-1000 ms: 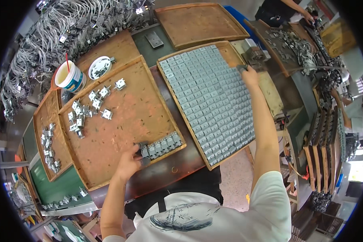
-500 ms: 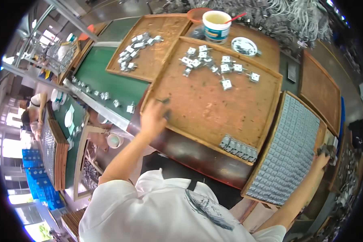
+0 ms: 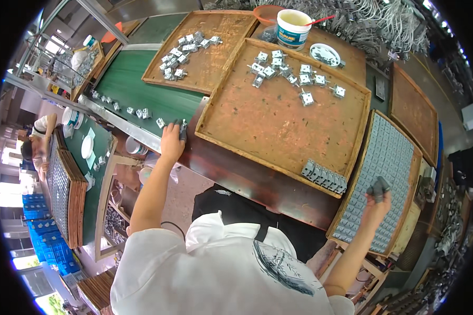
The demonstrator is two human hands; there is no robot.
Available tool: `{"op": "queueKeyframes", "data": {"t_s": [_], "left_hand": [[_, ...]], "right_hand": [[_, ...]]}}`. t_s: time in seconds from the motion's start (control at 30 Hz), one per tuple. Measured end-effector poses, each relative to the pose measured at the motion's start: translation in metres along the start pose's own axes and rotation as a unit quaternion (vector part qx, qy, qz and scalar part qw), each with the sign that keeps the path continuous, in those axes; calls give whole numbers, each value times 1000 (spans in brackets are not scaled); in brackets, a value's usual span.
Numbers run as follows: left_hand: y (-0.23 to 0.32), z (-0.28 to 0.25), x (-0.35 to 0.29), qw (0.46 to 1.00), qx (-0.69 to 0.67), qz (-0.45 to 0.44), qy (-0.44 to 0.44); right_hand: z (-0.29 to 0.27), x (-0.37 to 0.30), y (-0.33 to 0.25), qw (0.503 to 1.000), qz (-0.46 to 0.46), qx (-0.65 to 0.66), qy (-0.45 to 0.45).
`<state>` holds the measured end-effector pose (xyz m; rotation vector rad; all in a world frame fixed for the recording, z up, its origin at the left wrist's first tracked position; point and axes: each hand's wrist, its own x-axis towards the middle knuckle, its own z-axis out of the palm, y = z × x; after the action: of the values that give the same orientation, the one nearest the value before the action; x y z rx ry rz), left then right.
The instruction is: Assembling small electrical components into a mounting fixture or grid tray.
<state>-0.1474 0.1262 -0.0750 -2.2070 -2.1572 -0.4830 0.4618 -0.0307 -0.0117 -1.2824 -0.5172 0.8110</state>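
Observation:
My left hand [image 3: 172,140] reaches over the near edge of the green conveyor belt [image 3: 136,73]. Dark covers sit on its fingertips, which close around a small square metal part [image 3: 184,125] that peeks out between them. Another such metal part [image 3: 160,123] lies just left of that hand. Over the tray of grey plate-like pieces [image 3: 379,142], my right hand [image 3: 377,203] is raised with its dark-covered fingers pinched together. What they hold, if anything, cannot be made out. The large wooden tray [image 3: 278,131] between my hands bears loose metal parts [image 3: 306,98] toward its far side.
A row of grey parts [image 3: 325,178] stands in the large tray's near right corner. Behind are a second wooden tray [image 3: 220,23], a white bucket [image 3: 292,31] with a red stick, and a white dish [image 3: 325,54]. A co-worker [image 3: 39,142] is at far left.
My left hand has gone from the large tray's left edge leftward to the conveyor part. My right hand has moved left, from beyond the grey pieces' tray to over it. The view has shifted slightly.

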Motion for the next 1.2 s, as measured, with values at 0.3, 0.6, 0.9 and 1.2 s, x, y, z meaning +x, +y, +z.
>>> {"op": "queueKeyframes", "data": {"t_s": [0.3,0.6,0.9,1.2], "left_hand": [[-18,4,10,993,-66,-66,66],[121,-49,24,543,-818,-156,-106],[256,-85,-39,616,-695,-24,-371],[285,-95,-48,583,-699,66,-410]], "right_hand": [[53,-64,-20,996,-49,-57,-54],[87,-94,-25,992,-28,-75,-94],[135,-118,-61,829,-185,-466,-246],[137,-114,-59,792,-312,-469,-234]]}}
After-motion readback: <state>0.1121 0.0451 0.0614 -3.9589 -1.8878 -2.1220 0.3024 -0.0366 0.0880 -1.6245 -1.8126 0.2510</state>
